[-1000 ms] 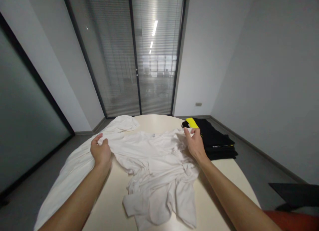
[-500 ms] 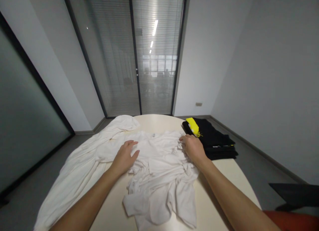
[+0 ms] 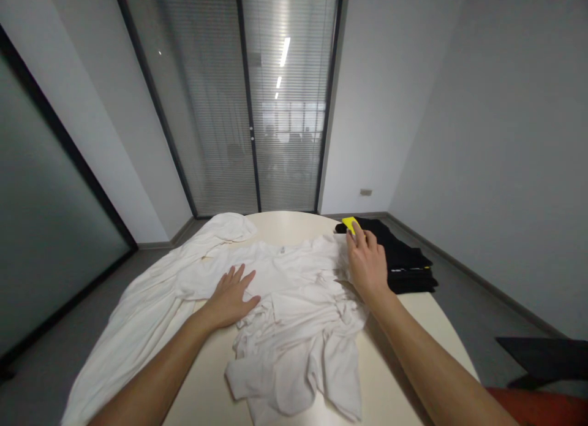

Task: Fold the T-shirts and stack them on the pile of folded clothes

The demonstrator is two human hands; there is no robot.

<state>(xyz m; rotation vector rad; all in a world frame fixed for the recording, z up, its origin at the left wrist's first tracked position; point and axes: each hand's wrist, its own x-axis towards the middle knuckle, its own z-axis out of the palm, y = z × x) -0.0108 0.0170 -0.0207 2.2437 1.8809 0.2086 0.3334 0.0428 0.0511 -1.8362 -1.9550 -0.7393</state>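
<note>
A crumpled white T-shirt (image 3: pixel 294 309) lies in front of me, its neckline at the far side and its lower part bunched toward me. My left hand (image 3: pixel 233 297) rests flat on its left part, fingers spread. At the right sleeve, my right hand (image 3: pixel 369 263) lies with its fingers stretched forward over the sleeve's outer end. Those fingertips reach a yellow item (image 3: pixel 350 224) and partly cover it. Beside and under this hand is a folded stack of black garments (image 3: pixel 404 254).
More white cloth (image 3: pixel 138 315) spreads along the left side and hangs over the edge of the round cream table (image 3: pixel 294 220). At the lower right are a black chair part (image 3: pixel 546 355) and a red seat (image 3: pixel 537 407). A glass partition with blinds (image 3: pixel 289 156) stands behind.
My right hand has moved outward and slightly away from me, and the right sleeve is spread flatter. My left hand has lowered flat onto the shirt with its fingers spreading.
</note>
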